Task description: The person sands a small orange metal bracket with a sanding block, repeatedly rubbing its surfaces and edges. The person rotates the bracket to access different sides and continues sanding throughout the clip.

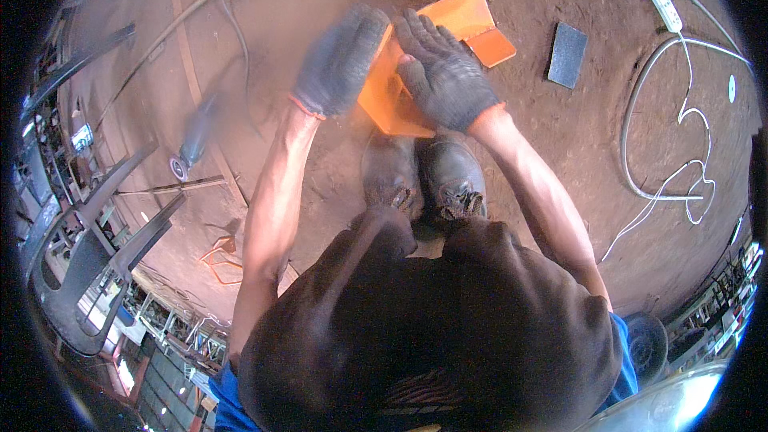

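An orange bent metal part [390,104] with folded flanges stands on the brown floor just beyond my dark work boots [452,168]. My left hand [338,60], in a dark grey knit glove, is against its left edge, fingers pressed together and slightly curled; the thumb is hidden and the glove is a little blurred. Across the upper right face of the part lies my right hand [444,72], gloved the same way, with its fingers stretched out and slightly apart. The right thumb's bare-looking tip rests near the middle of the orange surface.
A blue angle grinder [192,138] lies to the left near a long strip. To the right are a dark square plate [567,54], a white power strip [664,6] and looped white cable [626,112]. A black chair [88,260] stands at far left, near a small orange frame [224,262].
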